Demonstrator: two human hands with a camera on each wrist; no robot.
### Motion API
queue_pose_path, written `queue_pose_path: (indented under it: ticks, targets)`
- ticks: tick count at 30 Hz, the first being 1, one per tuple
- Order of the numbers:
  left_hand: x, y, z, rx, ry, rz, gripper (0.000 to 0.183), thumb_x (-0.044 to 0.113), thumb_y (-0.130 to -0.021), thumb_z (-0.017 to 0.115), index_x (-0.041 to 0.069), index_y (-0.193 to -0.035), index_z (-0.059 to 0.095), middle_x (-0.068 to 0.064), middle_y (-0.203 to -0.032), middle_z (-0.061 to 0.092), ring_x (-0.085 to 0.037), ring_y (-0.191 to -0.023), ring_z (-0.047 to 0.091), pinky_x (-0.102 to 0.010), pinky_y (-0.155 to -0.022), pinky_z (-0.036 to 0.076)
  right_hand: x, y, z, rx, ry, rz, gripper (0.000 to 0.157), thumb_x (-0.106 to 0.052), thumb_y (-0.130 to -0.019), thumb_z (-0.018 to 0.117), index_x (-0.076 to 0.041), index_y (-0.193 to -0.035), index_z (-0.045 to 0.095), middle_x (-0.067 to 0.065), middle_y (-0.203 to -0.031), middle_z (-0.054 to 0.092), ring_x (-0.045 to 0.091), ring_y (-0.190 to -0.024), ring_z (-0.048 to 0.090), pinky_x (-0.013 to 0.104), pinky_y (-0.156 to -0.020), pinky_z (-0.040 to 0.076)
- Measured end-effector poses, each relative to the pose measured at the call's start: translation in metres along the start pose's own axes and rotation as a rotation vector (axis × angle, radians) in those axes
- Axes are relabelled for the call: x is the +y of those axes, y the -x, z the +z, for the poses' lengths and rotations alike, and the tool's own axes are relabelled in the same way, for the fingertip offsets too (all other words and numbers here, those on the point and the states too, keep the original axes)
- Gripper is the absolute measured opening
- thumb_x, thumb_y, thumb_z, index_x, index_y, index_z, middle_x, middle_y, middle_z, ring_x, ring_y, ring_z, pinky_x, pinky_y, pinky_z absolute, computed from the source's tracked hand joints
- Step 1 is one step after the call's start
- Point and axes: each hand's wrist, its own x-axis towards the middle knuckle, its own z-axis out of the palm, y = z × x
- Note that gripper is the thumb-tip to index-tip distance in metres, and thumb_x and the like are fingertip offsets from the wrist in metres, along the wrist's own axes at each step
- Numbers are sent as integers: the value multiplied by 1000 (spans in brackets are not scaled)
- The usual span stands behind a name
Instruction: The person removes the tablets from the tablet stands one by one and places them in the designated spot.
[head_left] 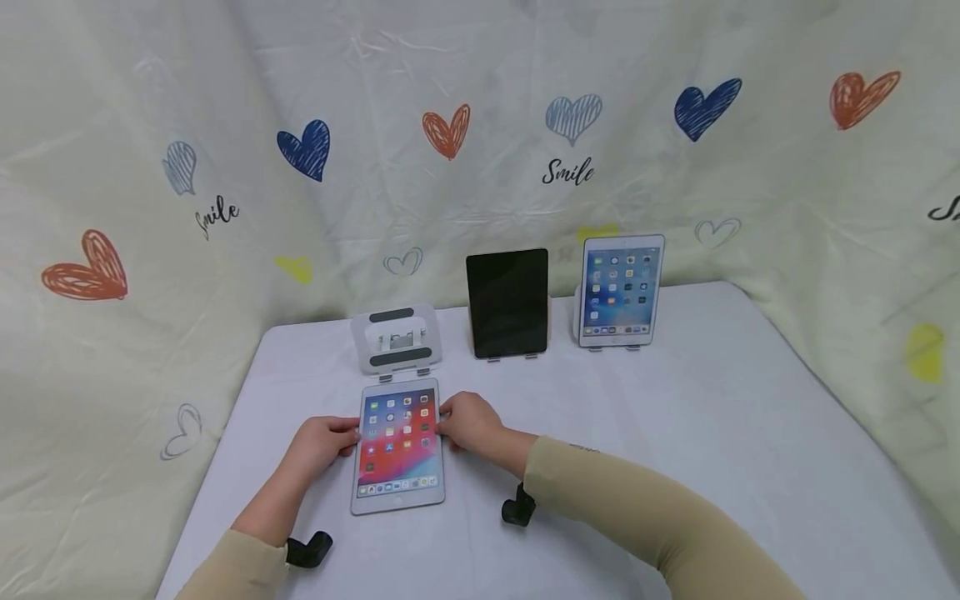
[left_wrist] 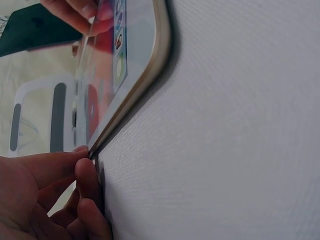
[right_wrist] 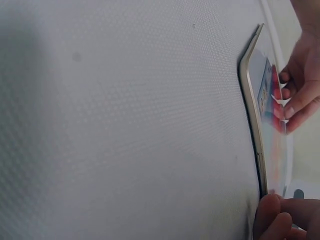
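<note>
A white-framed tablet [head_left: 398, 446] with a lit screen of app icons lies low over the white tabletop in the head view. My left hand [head_left: 322, 446] pinches its left long edge between thumb and fingers. On the opposite edge, my right hand [head_left: 471, 423] grips it the same way, a little higher up. In the left wrist view, fingertips [left_wrist: 86, 172] meet right at the thin metal rim. Just beyond the tablet's top edge stands a white tablet stand [head_left: 397, 337] with dark grey pads and small front hooks, holding nothing.
Behind and to the right, a tablet with a black screen [head_left: 508, 304] leans on a stand. Farther right, another lit white tablet [head_left: 622, 290] is propped upright. A heart-print curtain [head_left: 495, 200] hangs along the back of the white table [head_left: 720, 417].
</note>
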Motion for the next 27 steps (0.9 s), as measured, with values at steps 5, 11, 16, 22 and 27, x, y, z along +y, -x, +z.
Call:
queue_pose_path:
  ticks: [5, 11, 16, 22, 27]
  targets:
    - [0, 0, 0, 2, 0, -9, 37, 19, -95, 66, 3, -128, 66, -12, -108, 66, -19, -80, 61, -28, -73, 51, 2, -1, 0, 11, 28, -1, 39, -24, -88, 76, -6, -122, 70, 3, -69, 61, 18, -51, 61, 26, -54, 48]
    - [1, 1, 1, 6, -2, -10, 38, 19, -96, 66, 3, -130, 65, -12, -108, 66, -19, -81, 61, -28, -72, 51, 3, 0, -1, 23, 61, -4, 41, -27, -87, 78, -9, -123, 70, 1, -87, 64, 18, -50, 61, 26, -56, 48]
    - [1, 3, 2, 23, 8, -6, 38, 19, -96, 65, 3, -131, 64, -14, -113, 65, -20, -83, 61, -28, -74, 52, 3, 0, -2, 36, 78, -20, 42, -27, -86, 79, -10, -122, 70, 1, -93, 64, 17, -49, 60, 28, -56, 47]
    - [-1, 2, 4, 28, 17, 1, 38, 18, -97, 64, 3, -131, 63, -15, -115, 64, -20, -83, 61, -28, -75, 51, 5, -1, -3, 41, 68, -21, 41, -27, -87, 78, -11, -123, 70, -2, -79, 61, 17, -50, 60, 26, -54, 46]
    - [-1, 1, 3, 24, 15, -1, 38, 20, -97, 64, 4, -131, 64, -14, -113, 65, -20, -84, 61, -28, -75, 51, 8, -2, -3, 35, 31, -32, 39, -27, -88, 77, -11, -122, 71, -2, -77, 61, 18, -50, 60, 26, -53, 46]
